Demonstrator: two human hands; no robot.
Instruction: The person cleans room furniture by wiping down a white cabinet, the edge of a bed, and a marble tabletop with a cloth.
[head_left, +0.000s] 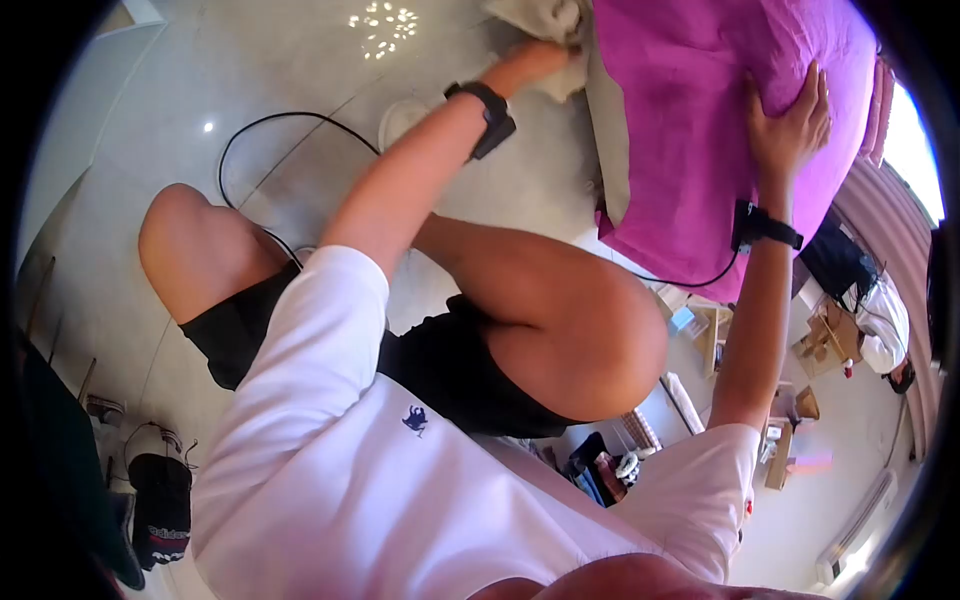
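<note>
My left hand (pixel 540 62) is closed on a crumpled beige cloth (pixel 568 82) beside the lower edge of a magenta-covered piece of furniture. The fingers are slightly blurred and partly hidden by the cloth. My right hand (pixel 788 130) lies with fingers stretched out on the magenta cover (pixel 690 130), which looks smooth and padded under it. A black strap with a small box (pixel 483 120) sits on my left wrist. Another strapped box (pixel 765 228) is on my right wrist, with a thin black cable running from it.
Pale tiled floor (pixel 300 60) spreads below, crossed by a black cable (pixel 222 160). My bent knees (pixel 610 340) are close to the cover. Boxes and shelves (pixel 715 335) stand at the right, near another person (pixel 885 325). A black bag (pixel 160 505) lies at lower left.
</note>
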